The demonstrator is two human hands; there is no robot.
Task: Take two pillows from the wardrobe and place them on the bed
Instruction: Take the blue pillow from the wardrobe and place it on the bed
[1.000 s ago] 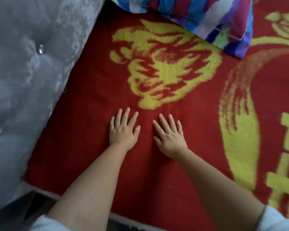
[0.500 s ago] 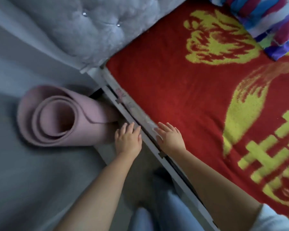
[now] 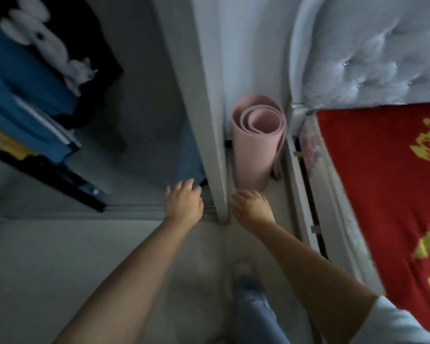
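Two bare hands reach forward over the grey floor (image 3: 47, 269). The left hand (image 3: 184, 204) hovers at the open wardrobe (image 3: 134, 120), its fingers loosely curled and holding nothing, just beside the wardrobe's upright side panel (image 3: 204, 120). The right hand (image 3: 252, 208) hangs on the other side of that panel, fingers curled down and also empty. The panel stands between the two hands.

No pillow shows in this view, so where the two pillows are and which way they point cannot be told. Inside the wardrobe hang several clothes: one black garment with a white print (image 3: 47, 40), blue ones (image 3: 23, 95) below it, and a yellow edge beneath; the count is unclear in the blur.

One pink rolled mat (image 3: 256, 145) stands upright in the narrow gap between the wardrobe panel and the bed (image 3: 382, 194), just beyond the right hand. The bed runs along the right, covered by one red blanket with yellow patterns (image 3: 372, 170), its grey padded headboard (image 3: 370, 58) at the far end. One leg in blue jeans (image 3: 253, 306) shows below.
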